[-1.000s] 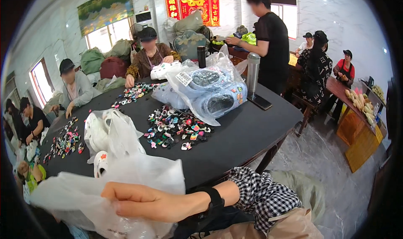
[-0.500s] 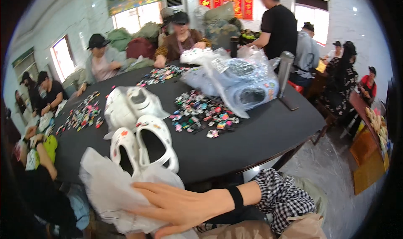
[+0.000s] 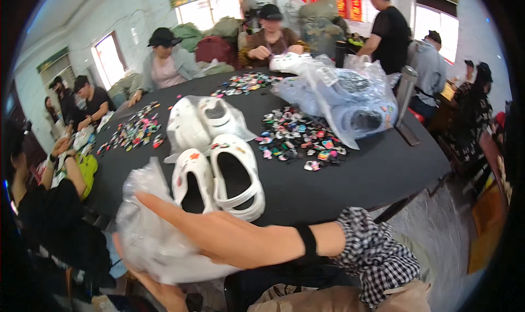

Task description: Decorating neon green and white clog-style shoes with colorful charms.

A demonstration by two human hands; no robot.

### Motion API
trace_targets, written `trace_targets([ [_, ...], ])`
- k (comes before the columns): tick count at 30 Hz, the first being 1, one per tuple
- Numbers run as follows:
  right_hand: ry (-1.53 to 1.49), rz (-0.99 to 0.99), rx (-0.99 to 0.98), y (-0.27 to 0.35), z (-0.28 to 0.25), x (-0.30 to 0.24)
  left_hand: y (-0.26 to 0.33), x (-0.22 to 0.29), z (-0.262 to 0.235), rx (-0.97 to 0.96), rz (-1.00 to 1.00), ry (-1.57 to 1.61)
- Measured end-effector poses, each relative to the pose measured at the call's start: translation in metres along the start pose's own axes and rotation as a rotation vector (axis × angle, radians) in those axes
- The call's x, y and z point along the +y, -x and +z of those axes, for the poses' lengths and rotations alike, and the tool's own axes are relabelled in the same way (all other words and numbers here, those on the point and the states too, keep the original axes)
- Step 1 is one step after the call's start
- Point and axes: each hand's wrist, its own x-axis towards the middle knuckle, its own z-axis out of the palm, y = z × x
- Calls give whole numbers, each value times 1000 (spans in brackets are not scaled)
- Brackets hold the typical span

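Above my lap, at the table's near edge, a clear whitish plastic bag (image 3: 145,232) is bunched between my two hands. My right hand (image 3: 210,232) reaches across from the right and closes on the bag's upper side. Below it, my left hand (image 3: 156,290) grips the bag from underneath, its fingers partly hidden. Whether anything is inside the bag I cannot tell. Just beyond my hands, a pair of white clogs (image 3: 254,205) with small colourful charms stands on the black table (image 3: 328,189). Behind them sits another pair of white clogs (image 3: 186,120) in a clear bag.
Piles of small colourful charms (image 3: 298,137) lie on the table. Bagged pale blue clogs (image 3: 355,101) sit at the right, beside a grey metal stand (image 3: 404,93). Across the table a person (image 3: 270,38) handles a white clog. Another person (image 3: 60,219) sits close at my left.
My right hand, earlier spread flat over the bag, has turned edge-up and closed on it. My left hand has come into view below. The bag is more bunched; the whole view has shifted.
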Motion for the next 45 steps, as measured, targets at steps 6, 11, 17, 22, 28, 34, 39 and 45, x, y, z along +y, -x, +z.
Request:
trace_targets([
  [6,254,-720,575,-72,13,109,-70,-9,26,33,159,-112],
  [11,120,-85,193,-50,-2,98,-92,-35,41,-369,260,-205],
  [17,827,-294,163,-49,-13,145,-94,-16,43,-911,-274,-476],
  [22,876,-188,95,-41,-16,132,-108,-18,62,-932,-59,-358],
  [28,247,-106,369,-11,-24,115,-117,-21,68,-1025,198,-386],
  [34,704,-286,240,-11,-26,125,-112,-20,69,-1046,34,-241],
  [39,969,-226,71,-27,-30,114,-88,-43,60,-638,-20,-183],
  [45,1087,-244,-169,-53,-29,103,-81,-43,50,-704,225,-281],
])
